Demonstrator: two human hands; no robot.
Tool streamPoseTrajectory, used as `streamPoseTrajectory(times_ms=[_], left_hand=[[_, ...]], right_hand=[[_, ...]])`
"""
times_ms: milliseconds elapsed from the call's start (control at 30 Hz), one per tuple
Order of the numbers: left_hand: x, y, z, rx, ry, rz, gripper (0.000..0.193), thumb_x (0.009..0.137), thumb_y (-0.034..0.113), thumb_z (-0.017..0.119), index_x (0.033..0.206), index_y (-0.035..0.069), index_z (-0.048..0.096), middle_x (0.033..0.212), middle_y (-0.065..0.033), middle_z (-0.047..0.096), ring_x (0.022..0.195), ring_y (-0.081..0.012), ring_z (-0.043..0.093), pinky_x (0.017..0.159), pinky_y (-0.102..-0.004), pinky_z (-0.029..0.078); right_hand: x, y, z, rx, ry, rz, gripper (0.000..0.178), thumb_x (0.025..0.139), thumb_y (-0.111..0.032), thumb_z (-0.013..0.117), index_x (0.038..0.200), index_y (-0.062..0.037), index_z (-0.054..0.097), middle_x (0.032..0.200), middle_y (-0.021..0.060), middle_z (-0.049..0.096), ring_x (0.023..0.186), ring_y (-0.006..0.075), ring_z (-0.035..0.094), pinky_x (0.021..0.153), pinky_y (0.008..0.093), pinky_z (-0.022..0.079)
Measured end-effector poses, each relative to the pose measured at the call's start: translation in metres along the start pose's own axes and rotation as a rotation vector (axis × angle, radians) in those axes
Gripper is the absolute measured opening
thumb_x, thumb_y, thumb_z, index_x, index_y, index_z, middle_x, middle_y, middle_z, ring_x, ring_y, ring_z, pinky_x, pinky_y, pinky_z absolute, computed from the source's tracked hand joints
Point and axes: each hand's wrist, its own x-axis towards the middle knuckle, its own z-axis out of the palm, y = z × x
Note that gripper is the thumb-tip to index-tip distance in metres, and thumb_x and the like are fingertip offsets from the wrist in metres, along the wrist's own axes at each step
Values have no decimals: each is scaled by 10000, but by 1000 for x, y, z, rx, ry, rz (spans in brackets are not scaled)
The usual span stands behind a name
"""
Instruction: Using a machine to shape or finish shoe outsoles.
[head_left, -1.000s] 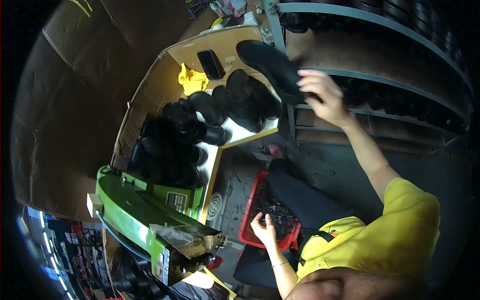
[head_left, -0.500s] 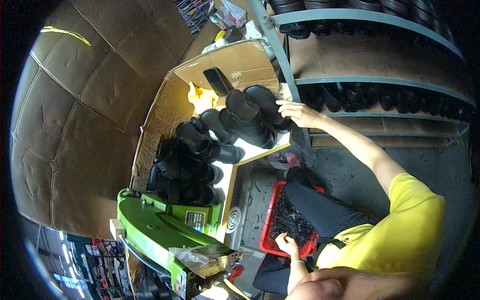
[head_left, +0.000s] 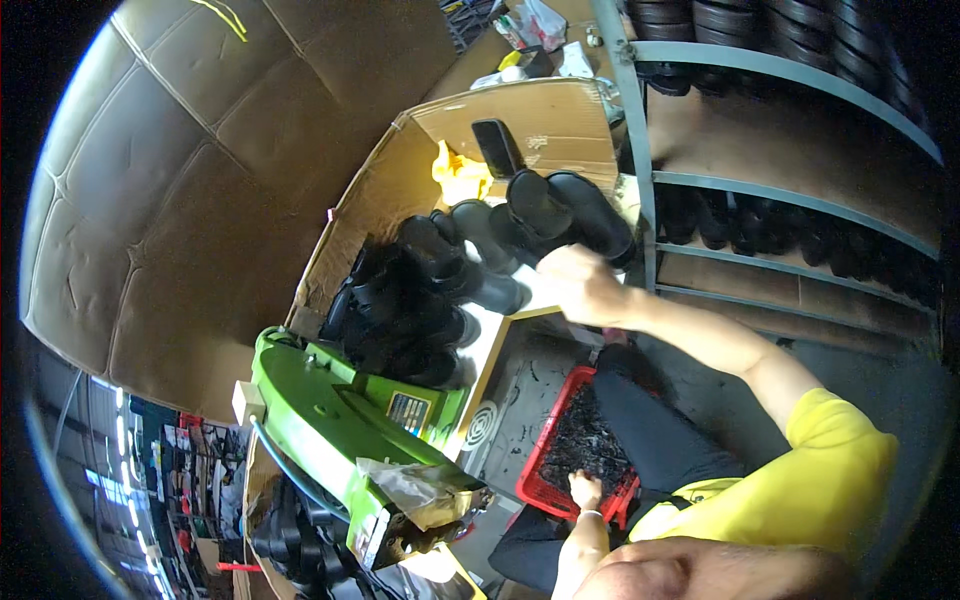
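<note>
My right hand (head_left: 582, 287) is smeared by motion in front of the white tabletop's front edge, just short of the black boots (head_left: 590, 215); its fingers do not show clearly. More black boots (head_left: 435, 245) stand and lie packed together to the left on the lit white tabletop (head_left: 545, 290). Low in front of me, my left hand (head_left: 586, 490) hovers at the near rim of a red basket (head_left: 545, 445) full of black scraps (head_left: 590, 440). Its fingers look curled together, and whatever they may hold is too small to see.
A green machine (head_left: 330, 420) with a plastic bag (head_left: 410, 485) over its head stands at lower left. Cardboard (head_left: 560, 125) walls the table's back, with a phone (head_left: 495, 148) and yellow cloth (head_left: 460, 178) against it. Shelves (head_left: 790, 190) of black boots rise at right.
My right hand has drawn back from the boot at the right and come down toward me. My left hand remains by the basket. The whole view has shifted and turned slightly.
</note>
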Motion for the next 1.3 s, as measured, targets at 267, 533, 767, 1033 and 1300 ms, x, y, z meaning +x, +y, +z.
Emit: streamPoseTrajectory(times_ms=[267, 533, 767, 1033, 1300], left_hand=[[-47, -8, -2, -315, 392, 90, 127, 731, 34, 604, 825, 102, 655, 893, -107, 615, 820, -330, 624, 748, -413, 519], [-55, 26, -76, -1054, 608, 86, 168, 791, -104, 536, 866, 13, 631, 859, -92, 643, 689, -170, 619, 597, -283, 549], [-109, 80, -185, -1179, 323, 117, 146, 862, -66, 560, 938, 23, 646, 910, -80, 673, 668, -124, 634, 603, -250, 544], [-174, 143, -230, -988, 375, 455, 204, 797, -49, 694, 988, 20, 676, 966, -130, 661, 859, -216, 645, 736, -286, 521], [-143, 162, -284, -545, 601, 593, 1031, 691, 283, 857, 1469, -43, 265, 1524, -262, 258, 1421, -443, 204, 1136, -525, 184]], right_hand=[[38, 62, 142, -201, -810, 580, 200, 822, -40, 542, 893, 28, 717, 927, 235, 696, 894, 368, 691, 780, 442, 554], [33, 72, 169, -333, -947, 496, 209, 815, -100, 581, 935, 3, 717, 981, 217, 695, 944, 350, 690, 799, 424, 566], [62, 84, 148, -226, -473, 583, 136, 773, -63, 632, 885, 4, 670, 932, 249, 665, 905, 414, 664, 766, 495, 544], [107, -29, 10, 138, -320, 281, 209, 764, -134, 677, 896, 2, 588, 821, 183, 620, 777, 342, 623, 683, 403, 475], [44, -149, -101, 701, -1063, 61, 196, 763, -120, 703, 890, -13, 599, 866, 143, 578, 819, 350, 600, 679, 408, 489]])
